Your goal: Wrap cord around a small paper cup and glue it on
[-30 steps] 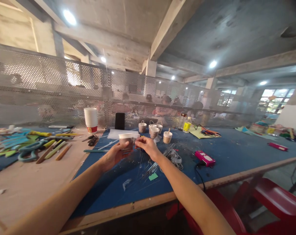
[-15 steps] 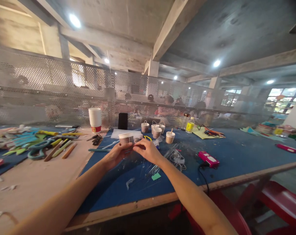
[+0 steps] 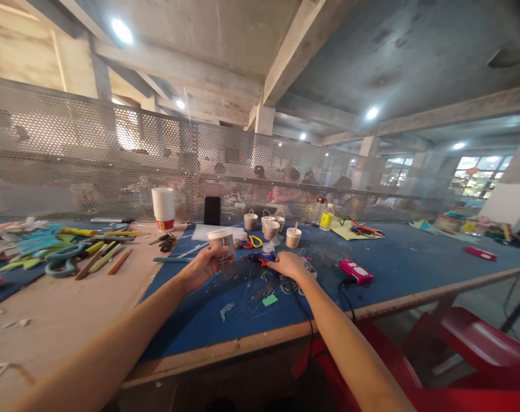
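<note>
My left hand [image 3: 206, 266] is closed around a small paper cup [image 3: 223, 239] with a white rim and a greyish-brown patterned side, held upright above the blue mat. To its right, my right hand [image 3: 289, 265] grips a blue hot glue gun [image 3: 262, 257] with an orange part. The gun's nozzle points left toward the cup, a gap apart from it. A black cord hangs from the gun over the table's front edge. Beyond my hands lie red-and-yellow scissors [image 3: 253, 241] and a paper cup with a stick [image 3: 293, 237].
Several small cups with handles [image 3: 271, 230] stand at the back. A stack of white cups [image 3: 162, 207] is at the left. Loose wires and string lie beneath my right hand. A pink box [image 3: 355, 272] with a cord sits to the right, and a yellow-labelled bottle [image 3: 326, 218] behind.
My right hand has moved right and down, away from the cup, and now holds the blue glue gun. My left hand still holds the cup, nearly in place.
</note>
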`<state>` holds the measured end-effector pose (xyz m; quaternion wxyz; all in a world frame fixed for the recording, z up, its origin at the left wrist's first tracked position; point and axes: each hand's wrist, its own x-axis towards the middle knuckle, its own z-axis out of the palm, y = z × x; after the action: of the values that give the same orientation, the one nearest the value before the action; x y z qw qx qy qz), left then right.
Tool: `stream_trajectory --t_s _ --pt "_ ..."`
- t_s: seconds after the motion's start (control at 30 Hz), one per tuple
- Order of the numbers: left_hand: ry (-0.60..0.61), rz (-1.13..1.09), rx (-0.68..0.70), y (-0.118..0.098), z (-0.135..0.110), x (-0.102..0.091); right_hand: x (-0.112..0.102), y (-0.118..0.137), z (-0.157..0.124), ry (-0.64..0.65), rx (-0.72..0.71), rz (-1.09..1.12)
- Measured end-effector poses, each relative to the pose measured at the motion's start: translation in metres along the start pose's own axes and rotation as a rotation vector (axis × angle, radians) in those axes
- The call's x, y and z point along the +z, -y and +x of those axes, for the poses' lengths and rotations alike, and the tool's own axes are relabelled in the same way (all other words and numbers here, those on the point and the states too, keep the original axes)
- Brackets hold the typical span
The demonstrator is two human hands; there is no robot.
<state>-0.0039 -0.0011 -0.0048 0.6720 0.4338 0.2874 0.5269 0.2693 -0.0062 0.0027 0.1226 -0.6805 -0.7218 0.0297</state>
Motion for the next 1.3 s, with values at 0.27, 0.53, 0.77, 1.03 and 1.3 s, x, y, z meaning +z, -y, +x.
stream_trajectory --t_s 0.27,0.53,0.77,1.03,1.3 --pt "-0.032 -0.057 -0.024 -0.002 -0.002 0.000 0.003 -0.004 0.014 -0.148 0.086 0.730" --pt "0.012 -0.020 -0.013 -0.004 -0.003 0.000 -0.007 0.021 0.006 0.098 -0.161 1.699" --pt "0.032 0.065 0.024 0.000 0.003 -0.004 -0.021 0.055 0.003 0.274 -0.350 1.672" --pt "0.030 0.138 0.052 -0.001 0.002 -0.005 -0.007 0.071 -0.002 -0.109 -0.403 1.316" --pt "-0.006 0.214 0.067 -0.002 0.003 -0.005 0.007 0.057 -0.006 -0.396 -0.576 0.811"
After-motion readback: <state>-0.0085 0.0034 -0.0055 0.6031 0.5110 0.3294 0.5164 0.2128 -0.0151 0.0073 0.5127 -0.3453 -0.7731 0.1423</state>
